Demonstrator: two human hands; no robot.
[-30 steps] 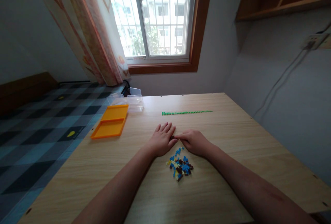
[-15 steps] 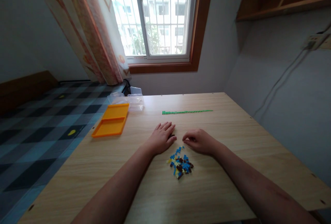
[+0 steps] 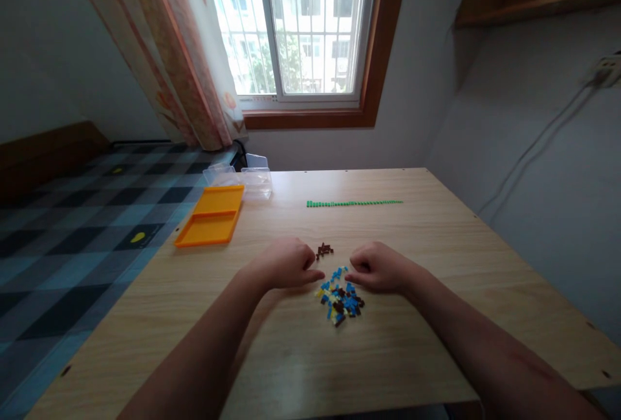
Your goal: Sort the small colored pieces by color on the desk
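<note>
A small heap of brown pieces point(image 3: 325, 250), like tiny building bricks, lies just beyond my left hand point(image 3: 291, 265). That hand rests on the table with its fingers curled in and its thumb pointing right. Across from it, my right hand point(image 3: 376, 266) is also curled, its thumb reaching toward the mixed pile of blue, brown and yellow bricks point(image 3: 347, 303). The inside of the right hand is hidden, so anything held there does not show. The mixed pile spreads between and in front of both hands, nearer to me.
A long row of green bricks point(image 3: 354, 203) lies toward the back of the wooden table point(image 3: 427, 213). At the left edge are an orange tray with two compartments point(image 3: 213, 214) and clear plastic boxes point(image 3: 257, 180). A checked bed point(image 3: 87, 239) adjoins the table's left side.
My left hand has drawn back to the left from lying flat, and its fingers have curled, uncovering the brown pieces. The right hand stays curled near the same spot. The view has tilted slightly.
</note>
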